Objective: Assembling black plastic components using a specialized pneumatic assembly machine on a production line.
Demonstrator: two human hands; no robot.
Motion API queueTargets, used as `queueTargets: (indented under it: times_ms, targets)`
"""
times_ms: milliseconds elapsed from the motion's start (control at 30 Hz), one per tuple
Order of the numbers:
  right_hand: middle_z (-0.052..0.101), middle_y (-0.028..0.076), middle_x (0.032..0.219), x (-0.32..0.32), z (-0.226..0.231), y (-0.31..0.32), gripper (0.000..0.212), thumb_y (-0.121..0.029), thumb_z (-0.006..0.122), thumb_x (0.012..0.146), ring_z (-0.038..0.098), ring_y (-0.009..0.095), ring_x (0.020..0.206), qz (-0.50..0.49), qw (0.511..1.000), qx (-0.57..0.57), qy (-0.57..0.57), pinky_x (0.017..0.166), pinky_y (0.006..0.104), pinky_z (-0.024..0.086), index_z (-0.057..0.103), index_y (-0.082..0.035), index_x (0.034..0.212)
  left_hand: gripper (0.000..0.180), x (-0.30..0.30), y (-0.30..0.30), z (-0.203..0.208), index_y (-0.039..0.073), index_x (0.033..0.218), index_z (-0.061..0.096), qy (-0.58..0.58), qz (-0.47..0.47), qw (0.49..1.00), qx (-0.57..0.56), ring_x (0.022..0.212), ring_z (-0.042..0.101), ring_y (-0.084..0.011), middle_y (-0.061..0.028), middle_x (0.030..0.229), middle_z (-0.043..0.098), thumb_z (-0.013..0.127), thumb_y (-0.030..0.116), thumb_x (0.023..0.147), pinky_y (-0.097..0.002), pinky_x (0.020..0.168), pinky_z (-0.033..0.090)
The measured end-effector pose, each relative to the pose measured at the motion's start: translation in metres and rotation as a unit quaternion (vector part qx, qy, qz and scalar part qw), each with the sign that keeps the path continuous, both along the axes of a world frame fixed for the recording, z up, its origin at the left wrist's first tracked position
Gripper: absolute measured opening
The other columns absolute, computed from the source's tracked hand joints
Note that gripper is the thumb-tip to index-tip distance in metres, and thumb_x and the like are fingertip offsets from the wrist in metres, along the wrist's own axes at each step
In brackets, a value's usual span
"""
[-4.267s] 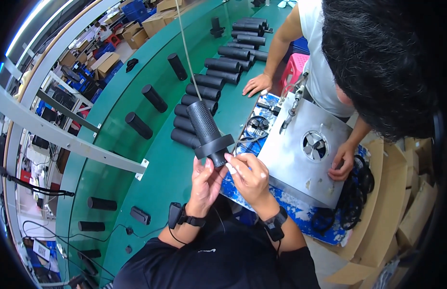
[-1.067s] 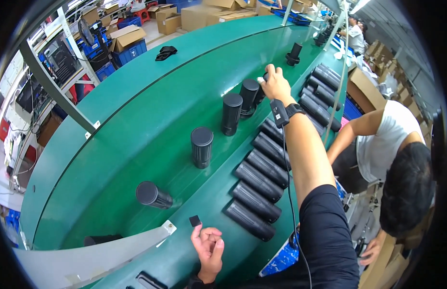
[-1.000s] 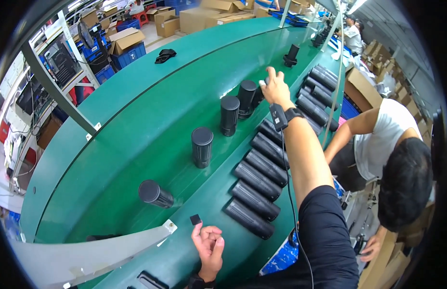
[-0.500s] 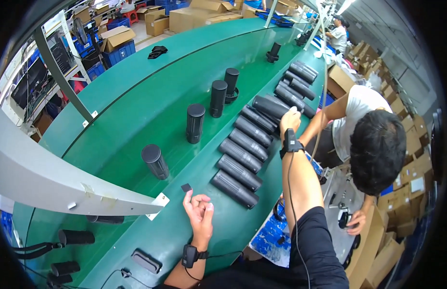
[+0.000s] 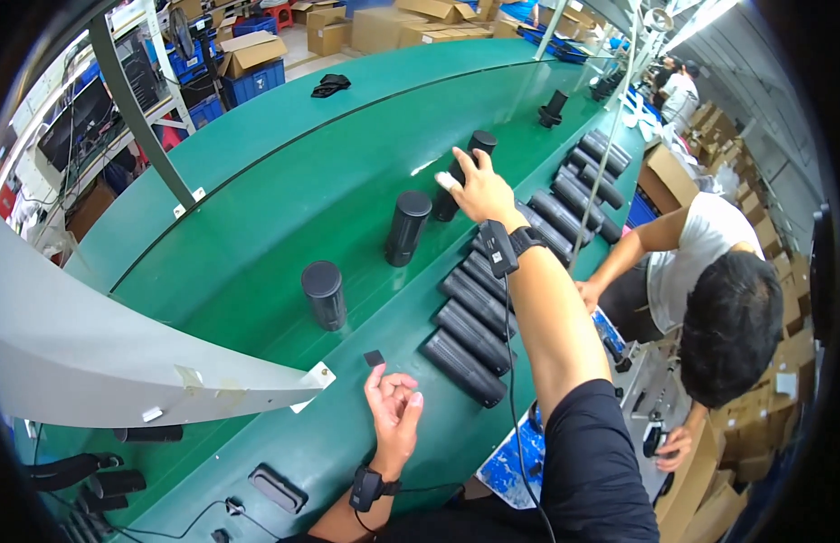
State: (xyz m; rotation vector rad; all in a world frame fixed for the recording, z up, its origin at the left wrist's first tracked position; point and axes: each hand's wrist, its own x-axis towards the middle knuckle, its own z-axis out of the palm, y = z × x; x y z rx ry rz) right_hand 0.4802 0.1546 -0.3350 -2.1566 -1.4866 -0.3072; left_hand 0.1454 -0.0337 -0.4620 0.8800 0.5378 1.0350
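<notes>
We are holding our right hand (image 5: 482, 192), fingers spread, at an upright black cylinder (image 5: 446, 209), one o'clock.
Toward six o'clock, our half-curled left hand (image 5: 395, 417) is balancing a flat black square (image 5: 374, 357) on its index fingertip.

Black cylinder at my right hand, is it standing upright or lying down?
Upright: the black cylinder rises from its base on the green surface to the right hand, which partly covers it.

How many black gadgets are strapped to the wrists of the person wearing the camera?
2. One gadget is just below the left hand, which is near a small black square; the second gadget is just behind the right hand. Both are in plain view.
</notes>
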Motion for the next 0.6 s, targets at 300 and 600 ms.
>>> queueTargets:
  times_ms: [300, 600]
  targets:
    - [0.069, 0.028, 0.108, 0.089, -0.065, -0.074, 0.039, -0.037, 0.059, 0.107, 0.072, 0.040, 0.093, -0.219, 0.940, 0.249, 0.080, 0.081, 0.0511, 0.058, 0.056, -0.008, 0.133, 0.077, 0.002, 0.001, 0.002, 0.009, 0.164, 0.019, 0.004, -0.007, 1.000, -0.006, 0.087, 0.051, -0.0077, -0.0098, 0.124, 0.054, 0.060, -0.005, 0.100, -0.0211, 0.074, 0.044]
    - [0.066, 0.033, 0.131, 0.037, -0.058, -0.143, 0.054, -0.048, 0.051, 0.108, 0.064, 0.049, 0.124, -0.467, 0.767, 0.090, 0.431, 0.104, 0.0546, 0.051, 0.056, -0.002, 0.137, 0.075, 0.002, 0.003, -0.002, 0.007, 0.162, 0.021, 0.010, -0.003, 1.000, -0.007, 0.080, 0.050, -0.0057, -0.0094, 0.123, 0.055, 0.062, -0.004, 0.100, -0.0206, 0.071, 0.044]
